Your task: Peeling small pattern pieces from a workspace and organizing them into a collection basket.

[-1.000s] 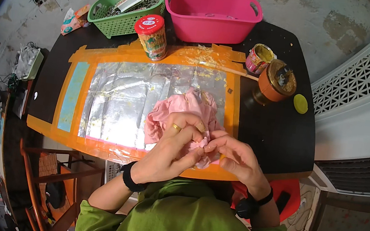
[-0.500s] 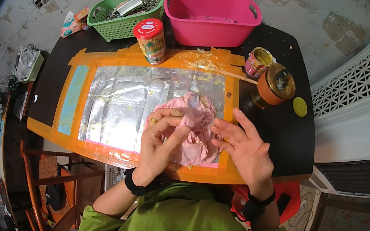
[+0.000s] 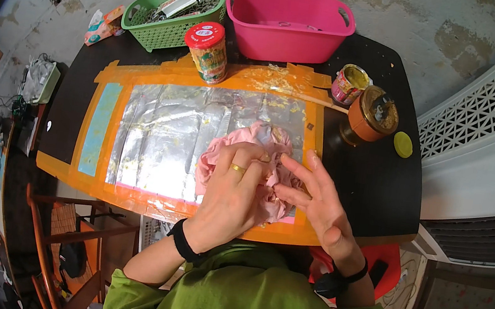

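Note:
A crumpled pink cloth (image 3: 266, 137) lies bunched on the silvery sheet (image 3: 164, 136), close to the table's near edge. My left hand (image 3: 230, 193), with a ring on one finger, reaches over the cloth with its fingers curled into it. Its fingertips are partly hidden, near the fingers of my right hand. My right hand (image 3: 324, 206) is open beside the cloth, fingers stretched and spread, thumb apart. Its fingertips touch the cloth's right side.
Orange tape (image 3: 258, 80) borders the sheet on the black table (image 3: 358, 179). Behind stand a green basket (image 3: 169, 33) of metal pieces, a pink tub (image 3: 286, 40) and a red-lidded container (image 3: 207, 57). At right are an open tin (image 3: 349, 86), a brownish jar (image 3: 369, 121) and a yellow lid (image 3: 402, 145).
My left hand has turned over, its back now upward, and moved right over the cloth. My right hand has shifted slightly left, its fingers closer to the left hand.

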Demonstrator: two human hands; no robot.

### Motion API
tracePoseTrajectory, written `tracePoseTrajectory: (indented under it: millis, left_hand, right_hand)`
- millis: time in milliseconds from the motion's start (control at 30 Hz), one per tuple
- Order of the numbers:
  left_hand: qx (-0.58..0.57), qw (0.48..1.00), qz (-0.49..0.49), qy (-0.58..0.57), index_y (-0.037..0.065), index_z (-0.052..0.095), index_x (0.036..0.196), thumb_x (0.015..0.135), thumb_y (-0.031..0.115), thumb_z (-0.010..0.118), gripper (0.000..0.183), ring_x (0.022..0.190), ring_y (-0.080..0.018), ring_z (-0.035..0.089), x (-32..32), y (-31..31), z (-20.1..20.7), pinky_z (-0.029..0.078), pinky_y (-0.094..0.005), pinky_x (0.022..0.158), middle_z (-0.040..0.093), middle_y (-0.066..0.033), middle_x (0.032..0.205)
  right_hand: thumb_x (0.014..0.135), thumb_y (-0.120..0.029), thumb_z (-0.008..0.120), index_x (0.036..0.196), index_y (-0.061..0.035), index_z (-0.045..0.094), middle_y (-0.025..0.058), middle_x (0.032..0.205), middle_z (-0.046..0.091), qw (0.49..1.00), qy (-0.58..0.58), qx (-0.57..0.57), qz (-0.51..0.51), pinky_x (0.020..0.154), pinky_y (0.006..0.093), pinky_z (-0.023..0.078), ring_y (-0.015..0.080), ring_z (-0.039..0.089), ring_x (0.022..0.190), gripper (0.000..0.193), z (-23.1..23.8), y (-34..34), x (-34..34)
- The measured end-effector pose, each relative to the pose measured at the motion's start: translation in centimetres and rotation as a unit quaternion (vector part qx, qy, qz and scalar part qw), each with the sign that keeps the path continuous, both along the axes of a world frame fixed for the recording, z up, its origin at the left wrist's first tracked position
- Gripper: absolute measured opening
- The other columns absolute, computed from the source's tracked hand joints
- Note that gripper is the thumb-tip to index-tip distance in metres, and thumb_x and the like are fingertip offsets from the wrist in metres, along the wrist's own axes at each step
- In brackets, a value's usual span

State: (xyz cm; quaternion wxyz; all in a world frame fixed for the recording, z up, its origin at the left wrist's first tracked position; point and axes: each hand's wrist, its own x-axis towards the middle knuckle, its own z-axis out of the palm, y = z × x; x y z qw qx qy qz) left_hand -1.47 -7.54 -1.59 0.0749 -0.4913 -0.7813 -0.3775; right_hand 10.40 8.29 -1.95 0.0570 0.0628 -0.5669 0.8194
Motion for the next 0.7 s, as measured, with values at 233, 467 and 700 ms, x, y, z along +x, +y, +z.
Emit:
tracePoseTrajectory:
  millis: [233,467,700]
  left_hand:
    - [-0.001,0.998,-0.030,-0.051,-0.001,0.053,0.097,0.070,-0.006,0.065,0.030,0.104,-0.0365,0.047,-0.5,-0.4,-0.3,0.041,-0.0428,0.089,0.050,-0.0162,0.110]
    - [0.064,0.985,0.015,-0.158,-0.002,0.053,0.095,0.089,-0.001,0.061,0.010,0.098,-0.0250,0.052,-1.9,-1.7,-1.5,0.044,-0.0327,0.085,0.050,-0.0131,0.108]
    - [0.192,0.872,-0.020,-0.449,0.000,0.071,0.100,0.084,0.006,0.075,0.017,0.104,-0.0156,0.057,-0.2,-0.6,-0.5,0.047,-0.0297,0.088,0.060,-0.0053,0.110]
  right_hand:
    - [0.078,-0.073,0.063,0.156,-0.0033,0.002,0.0267,0.157,0.018,1.000,-0.006,-0.009,-0.009,0.115,0.0519,0.026,0.0387,0.032,0.142,0.121,-0.2,-0.6,-0.1]
    - [0.083,-0.065,0.064,0.156,-0.0024,0.008,0.0243,0.158,0.019,0.999,0.024,0.015,-0.033,0.116,0.0506,0.025,0.0383,0.029,0.144,0.112,-0.2,0.5,0.1]
    - [0.088,-0.058,0.062,0.152,0.0003,0.027,0.0259,0.158,0.018,0.920,0.088,0.377,-0.057,0.117,0.0455,0.023,0.0404,0.022,0.147,0.093,0.1,0.9,-0.5]
